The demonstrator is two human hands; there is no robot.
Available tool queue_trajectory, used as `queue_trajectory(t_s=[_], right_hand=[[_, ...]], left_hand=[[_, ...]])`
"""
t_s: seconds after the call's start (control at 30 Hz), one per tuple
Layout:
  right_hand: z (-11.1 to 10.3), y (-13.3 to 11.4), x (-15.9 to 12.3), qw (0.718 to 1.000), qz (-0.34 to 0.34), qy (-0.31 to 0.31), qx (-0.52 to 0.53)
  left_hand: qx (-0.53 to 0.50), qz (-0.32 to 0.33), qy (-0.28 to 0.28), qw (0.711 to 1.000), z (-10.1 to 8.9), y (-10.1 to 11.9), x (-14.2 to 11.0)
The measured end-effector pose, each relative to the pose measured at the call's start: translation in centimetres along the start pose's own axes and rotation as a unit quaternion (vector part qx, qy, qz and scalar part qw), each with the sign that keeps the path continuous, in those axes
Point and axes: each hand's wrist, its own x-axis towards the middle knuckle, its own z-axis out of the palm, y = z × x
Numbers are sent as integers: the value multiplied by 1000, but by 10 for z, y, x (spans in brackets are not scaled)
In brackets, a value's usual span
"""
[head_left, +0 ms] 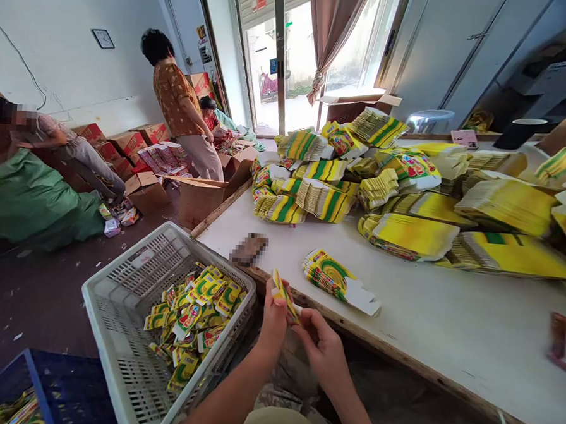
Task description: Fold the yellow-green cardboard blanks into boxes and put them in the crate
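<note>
A small yellow and green cardboard box (281, 289) is held upright and slightly tilted just off the table's front edge. My left hand (273, 319) is closed around its side. The fingers of my right hand (322, 340) pinch the lower end, where a bit of white flap shows. On the table (261, 268) beyond my hands lies a fanned stack of flat yellow cartons (329, 274) with white flaps pointing right. Left of my hands, a grey plastic crate (129, 337) holds many small yellow boxes (206, 309).
Piles of flat yellow cartons (409, 234) cover the table's far side. A blue crate (65, 390) stands at the lower left. Beyond are a standing person (175, 99), a bending person (63, 137), a green sack (37, 199) and cardboard boxes (201, 198). A reddish-brown item (565, 344) lies right.
</note>
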Motion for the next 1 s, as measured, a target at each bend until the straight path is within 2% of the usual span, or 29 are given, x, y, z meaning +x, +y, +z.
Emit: queue_trajectory(t_s=[0.07, 0.13, 0.23, 0.33, 0.43, 0.5, 0.57, 0.67, 0.73, 0.8, 0.87, 0.9, 0.93, 1.0], right_hand=[[-6, 4, 2, 999, 0, 42, -4], [-12, 6, 3, 997, -7, 70, -15], [-22, 6, 3, 996, -34, 65, -49], [-40, 6, 4, 984, -97, 97, -116], [-64, 6, 7, 940, -181, 167, -238], [-74, 4, 7, 908, -230, 167, -308], [-74, -1, 4, 891, -275, 120, -341], [-64, -9, -2, 881, -326, 40, -341], [-57, -11, -6, 890, -329, 70, -308], [-53, -9, -8, 918, -277, 162, -233], [-50, -2, -8, 956, -163, 215, -119], [-49, 3, -8, 975, -96, 195, -53], [-46, 7, -8, 989, -29, 144, 15], [-40, 15, -9, 988, 82, 17, 133]], left_hand=[[-1, 14, -39, 999, -1, -1, 0], [-8, 9, -52, 999, 0, -2, 0], [0, -5, -49, 999, 0, 4, 4], [66, 11, -70, 995, -9, 26, 7], [138, 92, -79, 983, -20, 59, 6], [216, 135, -127, 959, -24, 80, 2], [320, 141, -205, 914, -21, 90, -1], [424, 90, -321, 842, -13, 82, -3], [442, 48, -350, 824, -8, 68, -4], [445, 35, -333, 831, -5, 55, -6], [443, 57, -309, 840, -4, 46, -10], [440, 75, -312, 839, -3, 43, -12], [435, 94, -323, 835, -2, 41, -14], [431, 136, -353, 820, 0, 38, -16]])
